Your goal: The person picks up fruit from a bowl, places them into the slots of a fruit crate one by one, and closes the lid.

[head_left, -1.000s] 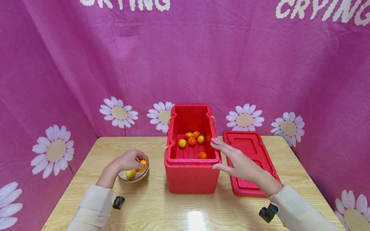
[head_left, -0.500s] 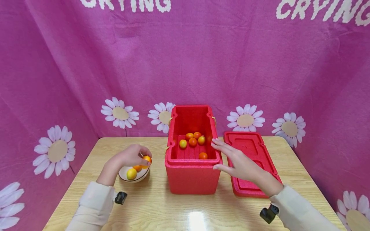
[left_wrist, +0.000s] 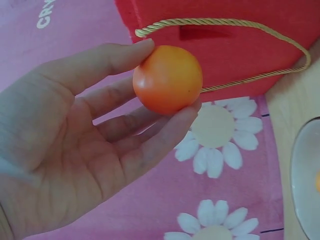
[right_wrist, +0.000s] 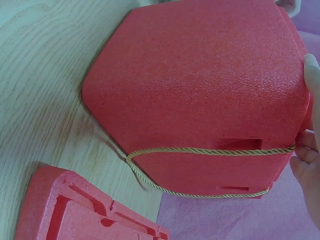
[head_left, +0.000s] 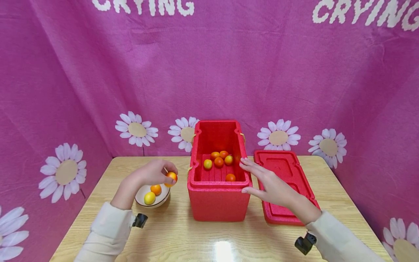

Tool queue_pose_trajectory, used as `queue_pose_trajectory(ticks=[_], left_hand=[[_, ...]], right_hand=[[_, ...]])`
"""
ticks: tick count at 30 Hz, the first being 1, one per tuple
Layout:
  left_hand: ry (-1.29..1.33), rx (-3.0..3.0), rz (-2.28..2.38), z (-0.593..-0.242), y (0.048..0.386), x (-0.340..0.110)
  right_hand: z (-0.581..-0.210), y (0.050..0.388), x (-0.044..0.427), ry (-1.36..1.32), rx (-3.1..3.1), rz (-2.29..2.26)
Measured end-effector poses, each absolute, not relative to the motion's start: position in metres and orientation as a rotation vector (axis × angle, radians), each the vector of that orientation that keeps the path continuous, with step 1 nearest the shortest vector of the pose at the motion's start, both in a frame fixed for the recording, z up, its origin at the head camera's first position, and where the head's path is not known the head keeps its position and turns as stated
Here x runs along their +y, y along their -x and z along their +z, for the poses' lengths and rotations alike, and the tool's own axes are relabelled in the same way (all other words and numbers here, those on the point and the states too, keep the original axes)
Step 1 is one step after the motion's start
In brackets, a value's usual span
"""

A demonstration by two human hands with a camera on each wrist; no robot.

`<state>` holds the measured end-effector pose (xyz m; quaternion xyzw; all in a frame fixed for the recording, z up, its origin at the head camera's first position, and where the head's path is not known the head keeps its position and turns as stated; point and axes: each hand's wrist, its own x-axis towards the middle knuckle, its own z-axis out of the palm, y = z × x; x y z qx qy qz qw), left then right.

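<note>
My left hand (head_left: 154,173) pinches an orange-yellow tomato (left_wrist: 168,80) between thumb and fingertips, just above the right rim of a small white bowl (head_left: 140,200). Inside the bowl lie an orange tomato (head_left: 156,189) and a yellow one (head_left: 150,198). A deep red foam box (head_left: 217,203) stands uncovered to the right of the bowl, with several red, orange and yellow tomatoes (head_left: 218,162) on its floor. Against the box's right rim my right hand (head_left: 271,185) rests with extended fingers; in the right wrist view only part of this hand (right_wrist: 312,100) shows at the edge.
Right of the box, its red lid (head_left: 281,171) lies on the wooden table (head_left: 183,240). Twisted gold cord handles (right_wrist: 210,150) hang on the box's sides. A pink curtain (head_left: 209,72) with daisies encloses the table's back and sides.
My left hand has lifted the orange-yellow tomato out of the bowl and moved it up and right. The right hand stays on the box's rim.
</note>
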<state>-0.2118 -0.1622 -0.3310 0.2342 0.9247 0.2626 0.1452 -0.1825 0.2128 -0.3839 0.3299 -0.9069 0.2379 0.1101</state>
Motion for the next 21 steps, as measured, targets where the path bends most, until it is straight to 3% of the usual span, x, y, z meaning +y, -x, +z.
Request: queue_pose_trajectory(ticks=[21], left_hand=[[-0.628, 2.627, 0.814, -0.297, 0.201, -0.151]], right_hand=[[-0.384, 0.183, 0.212, -0.969, -2.678, 0.717]])
